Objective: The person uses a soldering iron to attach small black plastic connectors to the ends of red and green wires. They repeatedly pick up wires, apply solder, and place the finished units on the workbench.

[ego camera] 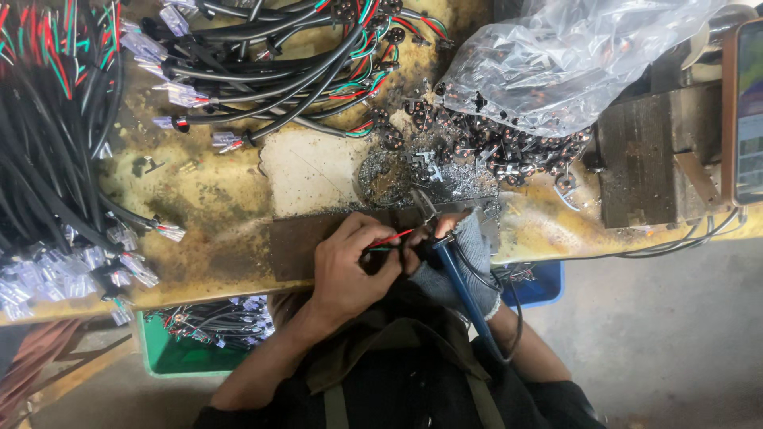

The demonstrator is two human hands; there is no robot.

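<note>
My left hand (350, 266) is bare and pinches thin red and green wires (391, 237) of a black cable at the bench's front edge. My right hand (463, 258) wears a grey fingerless glove and grips a blue-handled soldering iron (458, 282), its metal tip (422, 203) angled up toward the wire ends. Both hands meet over a dark metal plate (298, 238) on the stained yellow workbench (214, 199). The cable's body is hidden under my hands.
Bundles of black cables with clear plug ends (171, 91) cover the bench's left and back. Small dark coil parts (493, 147) spill from a clear plastic bag (572, 56). A metal block (660, 155) and phone (747, 111) sit right. Green bin (187, 349) and blue bin (540, 286) below.
</note>
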